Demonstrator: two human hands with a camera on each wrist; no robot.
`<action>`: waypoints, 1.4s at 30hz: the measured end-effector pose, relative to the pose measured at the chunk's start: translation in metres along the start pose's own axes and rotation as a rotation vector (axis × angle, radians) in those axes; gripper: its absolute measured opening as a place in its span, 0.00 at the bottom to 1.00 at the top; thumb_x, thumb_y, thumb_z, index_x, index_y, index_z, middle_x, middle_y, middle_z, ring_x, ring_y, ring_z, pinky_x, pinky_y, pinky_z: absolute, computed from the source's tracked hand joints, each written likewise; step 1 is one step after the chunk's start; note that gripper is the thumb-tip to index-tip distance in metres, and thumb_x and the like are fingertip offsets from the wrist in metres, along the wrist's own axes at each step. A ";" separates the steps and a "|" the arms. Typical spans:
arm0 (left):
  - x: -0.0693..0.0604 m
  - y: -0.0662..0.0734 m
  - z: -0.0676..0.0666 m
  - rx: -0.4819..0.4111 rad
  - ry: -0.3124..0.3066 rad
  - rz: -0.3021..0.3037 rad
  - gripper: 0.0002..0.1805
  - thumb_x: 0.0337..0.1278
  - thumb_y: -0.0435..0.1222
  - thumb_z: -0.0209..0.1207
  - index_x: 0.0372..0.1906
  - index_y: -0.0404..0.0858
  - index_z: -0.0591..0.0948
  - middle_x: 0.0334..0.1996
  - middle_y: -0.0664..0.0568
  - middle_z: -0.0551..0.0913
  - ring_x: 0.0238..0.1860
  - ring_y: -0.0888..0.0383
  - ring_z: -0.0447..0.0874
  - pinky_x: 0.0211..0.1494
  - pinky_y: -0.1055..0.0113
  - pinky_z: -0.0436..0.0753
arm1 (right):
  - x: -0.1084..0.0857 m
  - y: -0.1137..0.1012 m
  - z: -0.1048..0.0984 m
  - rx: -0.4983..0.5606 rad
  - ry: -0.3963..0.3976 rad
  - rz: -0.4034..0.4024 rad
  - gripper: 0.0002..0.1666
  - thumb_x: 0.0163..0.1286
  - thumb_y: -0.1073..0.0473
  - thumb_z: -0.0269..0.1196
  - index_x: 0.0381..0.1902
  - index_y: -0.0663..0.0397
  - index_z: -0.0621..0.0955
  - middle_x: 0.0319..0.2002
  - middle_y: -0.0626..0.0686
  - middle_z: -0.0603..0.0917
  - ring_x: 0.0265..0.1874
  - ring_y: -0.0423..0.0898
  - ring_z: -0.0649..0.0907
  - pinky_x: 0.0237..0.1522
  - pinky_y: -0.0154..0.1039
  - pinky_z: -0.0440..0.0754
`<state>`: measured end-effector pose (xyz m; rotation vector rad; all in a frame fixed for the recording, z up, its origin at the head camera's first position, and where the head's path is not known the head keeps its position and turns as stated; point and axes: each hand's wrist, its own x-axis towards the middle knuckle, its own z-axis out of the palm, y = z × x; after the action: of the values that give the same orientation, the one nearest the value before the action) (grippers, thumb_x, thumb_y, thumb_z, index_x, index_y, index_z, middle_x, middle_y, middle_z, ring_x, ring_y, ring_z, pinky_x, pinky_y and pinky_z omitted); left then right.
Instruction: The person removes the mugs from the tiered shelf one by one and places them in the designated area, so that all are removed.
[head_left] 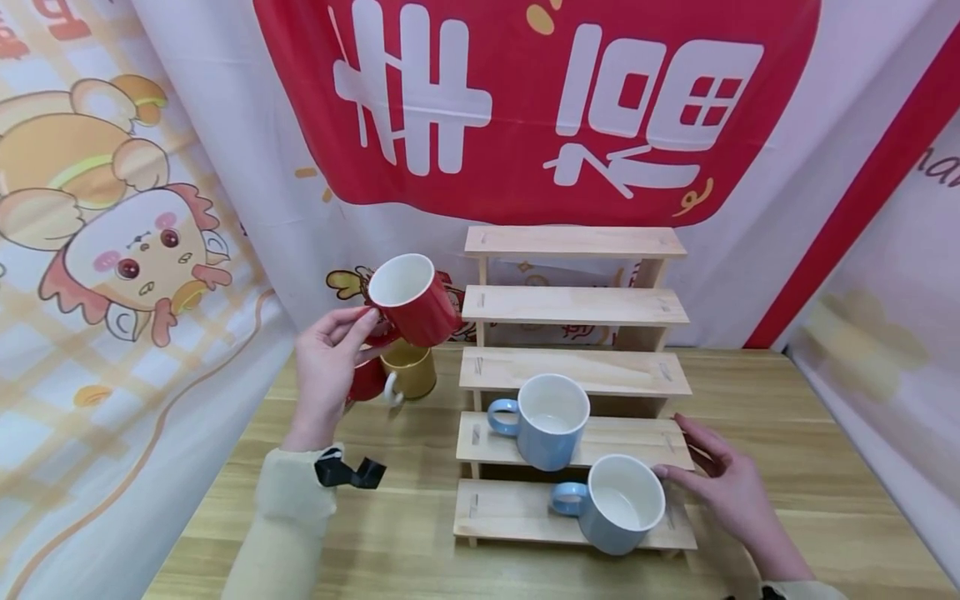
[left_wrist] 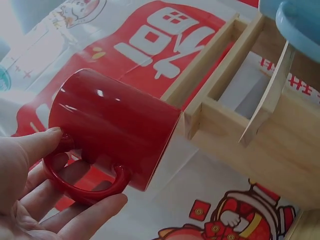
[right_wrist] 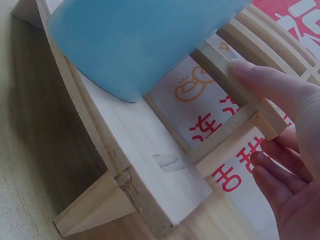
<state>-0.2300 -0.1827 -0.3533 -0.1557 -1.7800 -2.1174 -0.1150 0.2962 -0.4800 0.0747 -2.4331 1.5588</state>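
Observation:
My left hand [head_left: 330,358] holds a red mug [head_left: 422,310] by its handle, in the air left of the wooden stepped rack [head_left: 573,307]; in the left wrist view the fingers curl round the handle of the red mug [left_wrist: 112,125]. My right hand [head_left: 731,492] grips the right end of the rack's second step from the bottom; in the right wrist view thumb and fingers of the right hand [right_wrist: 290,150] lie on either side of a step's end. One light blue mug [head_left: 551,433] stands on that step, another [head_left: 618,512] on the lowest, both handles pointing left.
Behind the left hand, a yellow mug [head_left: 411,372] and a second red mug [head_left: 367,379] stand on the wooden table [head_left: 390,517], left of the rack. The upper three steps carry nothing. Printed cloth [head_left: 225,167] hangs at the back and sides.

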 end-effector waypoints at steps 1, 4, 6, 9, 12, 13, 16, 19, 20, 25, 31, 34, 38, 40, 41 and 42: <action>0.001 -0.001 -0.003 -0.001 0.020 0.001 0.17 0.60 0.35 0.71 0.49 0.29 0.85 0.45 0.35 0.87 0.43 0.45 0.89 0.42 0.50 0.87 | 0.001 0.000 0.000 -0.011 -0.002 -0.001 0.45 0.57 0.62 0.79 0.71 0.63 0.73 0.66 0.66 0.75 0.56 0.25 0.75 0.55 0.22 0.75; 0.002 -0.002 -0.014 -0.001 0.074 -0.003 0.17 0.59 0.35 0.72 0.48 0.29 0.85 0.46 0.35 0.87 0.44 0.45 0.89 0.40 0.54 0.87 | 0.002 -0.001 -0.002 -0.033 -0.004 0.000 0.45 0.57 0.61 0.79 0.71 0.62 0.74 0.67 0.65 0.75 0.56 0.25 0.75 0.54 0.23 0.75; 0.003 -0.003 -0.021 -0.018 0.102 0.007 0.17 0.58 0.34 0.72 0.48 0.27 0.84 0.44 0.37 0.88 0.43 0.45 0.90 0.40 0.55 0.88 | 0.002 -0.002 -0.002 -0.047 -0.004 0.001 0.45 0.57 0.60 0.79 0.71 0.60 0.74 0.67 0.64 0.75 0.56 0.25 0.74 0.54 0.22 0.75; 0.003 -0.005 -0.033 -0.045 0.141 0.010 0.19 0.58 0.35 0.72 0.49 0.26 0.84 0.44 0.41 0.89 0.43 0.46 0.90 0.41 0.55 0.87 | 0.002 -0.002 -0.003 -0.063 -0.005 0.002 0.45 0.57 0.59 0.80 0.71 0.59 0.74 0.67 0.63 0.75 0.55 0.24 0.74 0.53 0.22 0.76; 0.002 -0.006 -0.046 -0.058 0.191 -0.009 0.21 0.56 0.36 0.73 0.50 0.28 0.84 0.45 0.42 0.89 0.44 0.46 0.90 0.41 0.56 0.87 | 0.002 -0.002 -0.003 -0.071 -0.009 -0.001 0.45 0.57 0.59 0.80 0.70 0.59 0.74 0.67 0.62 0.75 0.55 0.24 0.74 0.52 0.21 0.76; 0.002 -0.006 -0.050 -0.057 0.206 -0.018 0.22 0.55 0.37 0.73 0.51 0.28 0.84 0.46 0.43 0.88 0.45 0.47 0.90 0.41 0.57 0.87 | 0.002 -0.001 -0.003 -0.071 -0.010 -0.004 0.45 0.57 0.59 0.80 0.70 0.60 0.74 0.67 0.62 0.75 0.54 0.24 0.74 0.52 0.21 0.76; 0.002 -0.006 -0.062 -0.060 0.250 -0.046 0.25 0.53 0.39 0.75 0.53 0.29 0.84 0.47 0.43 0.88 0.46 0.48 0.89 0.42 0.57 0.87 | 0.002 0.000 -0.002 -0.071 -0.006 -0.008 0.45 0.57 0.60 0.80 0.70 0.60 0.75 0.67 0.63 0.75 0.54 0.23 0.74 0.52 0.21 0.76; 0.001 -0.008 -0.074 -0.092 0.295 -0.066 0.26 0.51 0.38 0.76 0.53 0.28 0.84 0.47 0.42 0.88 0.46 0.47 0.89 0.41 0.57 0.87 | 0.002 0.001 -0.002 -0.071 0.000 -0.011 0.45 0.57 0.60 0.80 0.70 0.60 0.74 0.67 0.63 0.75 0.55 0.23 0.74 0.52 0.22 0.76; 0.001 -0.009 -0.078 -0.104 0.313 -0.074 0.26 0.50 0.38 0.76 0.53 0.28 0.84 0.47 0.42 0.88 0.46 0.47 0.89 0.41 0.57 0.87 | 0.002 0.001 -0.002 -0.069 0.002 -0.012 0.45 0.57 0.60 0.80 0.70 0.60 0.74 0.67 0.63 0.75 0.54 0.23 0.74 0.52 0.22 0.76; -0.003 -0.016 -0.095 -0.121 0.391 -0.108 0.28 0.47 0.40 0.78 0.53 0.30 0.85 0.47 0.42 0.88 0.45 0.47 0.89 0.41 0.57 0.86 | 0.002 0.002 -0.002 -0.065 0.000 -0.018 0.45 0.57 0.60 0.80 0.71 0.60 0.74 0.67 0.63 0.75 0.54 0.23 0.75 0.52 0.22 0.76; -0.004 -0.027 -0.107 -0.105 0.491 -0.145 0.28 0.44 0.41 0.79 0.52 0.32 0.86 0.46 0.43 0.88 0.44 0.48 0.89 0.40 0.58 0.86 | 0.001 0.003 -0.002 -0.074 0.002 -0.015 0.45 0.57 0.60 0.80 0.70 0.62 0.74 0.67 0.63 0.75 0.53 0.23 0.75 0.52 0.22 0.77; -0.005 -0.032 -0.113 -0.087 0.539 -0.190 0.29 0.43 0.43 0.79 0.53 0.35 0.86 0.49 0.44 0.88 0.46 0.49 0.89 0.41 0.61 0.86 | 0.001 0.003 -0.002 -0.082 0.001 -0.013 0.45 0.57 0.60 0.80 0.71 0.60 0.74 0.67 0.63 0.75 0.53 0.23 0.75 0.51 0.22 0.77; -0.005 -0.038 -0.121 -0.068 0.575 -0.214 0.30 0.42 0.45 0.78 0.53 0.37 0.86 0.49 0.46 0.88 0.48 0.50 0.88 0.41 0.63 0.86 | 0.001 0.002 -0.003 -0.104 -0.005 0.009 0.46 0.57 0.57 0.80 0.71 0.58 0.74 0.68 0.62 0.74 0.56 0.32 0.77 0.51 0.21 0.76; -0.004 -0.043 -0.125 -0.068 0.593 -0.206 0.30 0.41 0.44 0.79 0.52 0.36 0.87 0.47 0.46 0.88 0.47 0.50 0.88 0.41 0.62 0.86 | 0.001 0.001 -0.003 -0.116 -0.009 0.021 0.46 0.58 0.56 0.79 0.72 0.57 0.73 0.68 0.61 0.74 0.59 0.41 0.78 0.51 0.21 0.76; -0.003 -0.045 -0.128 -0.072 0.602 -0.201 0.29 0.41 0.43 0.79 0.51 0.36 0.87 0.46 0.46 0.89 0.46 0.50 0.89 0.40 0.62 0.86 | 0.001 0.001 -0.004 -0.120 -0.009 0.025 0.46 0.58 0.56 0.79 0.72 0.56 0.73 0.68 0.61 0.74 0.59 0.44 0.78 0.51 0.21 0.76; -0.002 -0.047 -0.130 -0.076 0.611 -0.196 0.28 0.40 0.43 0.79 0.51 0.35 0.87 0.45 0.45 0.89 0.44 0.51 0.89 0.40 0.62 0.86 | 0.001 0.001 -0.004 -0.126 -0.009 0.027 0.46 0.58 0.55 0.79 0.72 0.56 0.73 0.68 0.61 0.74 0.60 0.45 0.78 0.51 0.21 0.76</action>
<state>-0.2255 -0.3023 -0.4233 0.6062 -1.3886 -2.0548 -0.1151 0.3000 -0.4788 0.0254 -2.5426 1.4142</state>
